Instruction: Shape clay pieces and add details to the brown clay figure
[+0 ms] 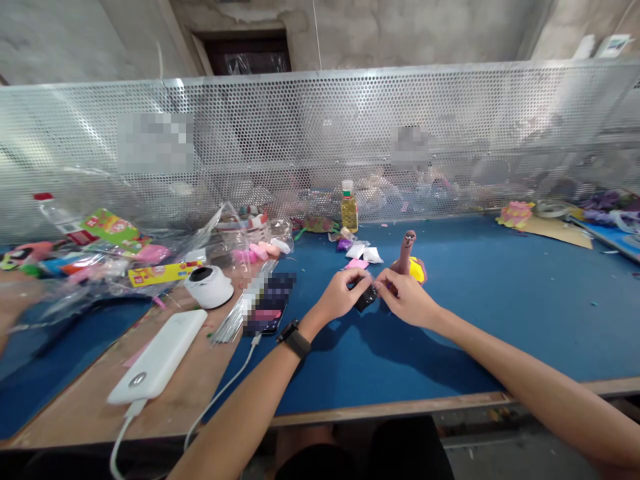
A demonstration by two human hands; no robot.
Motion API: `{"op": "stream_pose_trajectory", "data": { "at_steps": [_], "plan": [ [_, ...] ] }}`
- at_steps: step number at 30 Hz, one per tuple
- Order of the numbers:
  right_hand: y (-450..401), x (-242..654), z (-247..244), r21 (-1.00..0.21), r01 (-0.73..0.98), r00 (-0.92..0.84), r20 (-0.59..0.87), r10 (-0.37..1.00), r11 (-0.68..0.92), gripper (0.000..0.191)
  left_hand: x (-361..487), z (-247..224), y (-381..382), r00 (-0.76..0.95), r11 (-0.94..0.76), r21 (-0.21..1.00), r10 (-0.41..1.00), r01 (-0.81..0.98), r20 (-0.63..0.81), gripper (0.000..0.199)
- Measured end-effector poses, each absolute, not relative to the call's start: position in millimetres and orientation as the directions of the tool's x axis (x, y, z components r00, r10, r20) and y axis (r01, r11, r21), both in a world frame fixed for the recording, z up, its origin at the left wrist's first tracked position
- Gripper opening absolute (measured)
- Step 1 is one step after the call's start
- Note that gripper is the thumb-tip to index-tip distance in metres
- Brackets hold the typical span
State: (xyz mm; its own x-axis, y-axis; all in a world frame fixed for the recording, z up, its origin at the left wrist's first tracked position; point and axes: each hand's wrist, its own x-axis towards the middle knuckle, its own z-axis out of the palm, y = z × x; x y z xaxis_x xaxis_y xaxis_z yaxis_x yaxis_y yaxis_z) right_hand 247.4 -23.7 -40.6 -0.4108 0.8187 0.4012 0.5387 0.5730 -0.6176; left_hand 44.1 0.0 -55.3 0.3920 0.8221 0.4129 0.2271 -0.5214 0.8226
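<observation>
A small shiny black packet [366, 300] is up over the blue table mat, between my two hands. My left hand [345, 293], with a dark watch on its wrist, pinches the packet's left and upper edge between thumb and fingers. From the other side, my right hand [405, 295] has its fingers closed at the packet's right corner. Just behind the right hand stands a brown clay figure [409, 247] with a long neck and a small face, beside a yellow piece [417, 270]. White packets [371, 255] and a pink packet [357, 264] lie beyond my left hand.
A bottle of yellow liquid [349, 208] stands by the perforated metal screen [300, 133]. Left are a phone [273, 303] on a cable, thin wires [243, 307], a white power bank [159, 357] and a white round device [209, 287]. A pink-yellow clay piece [515, 215] sits far right.
</observation>
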Motion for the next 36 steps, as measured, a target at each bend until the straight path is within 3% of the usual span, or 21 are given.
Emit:
{"op": "stream_pose_trajectory", "data": {
  "at_steps": [13,26,36],
  "plan": [
    [-17.2,247.7,-45.3,-0.647,0.528,-0.418,0.366,0.831,0.551,0.032,42.2,-56.9,3.1,0.412,-0.520,0.826,0.816,0.219,0.405,0.037],
    [-13.1,246.3,-47.8,-0.667,0.497,-0.356,0.426,0.832,0.555,0.031,40.3,-65.2,12.1,0.375,-0.487,0.854,0.838,0.184,0.397,0.047],
    [-11.7,247.1,-54.0,-0.719,0.487,-0.390,0.330,0.860,0.497,0.034,41.1,-60.2,9.6,0.438,-0.521,0.826,0.807,0.213,0.396,0.044]
  ]
}}
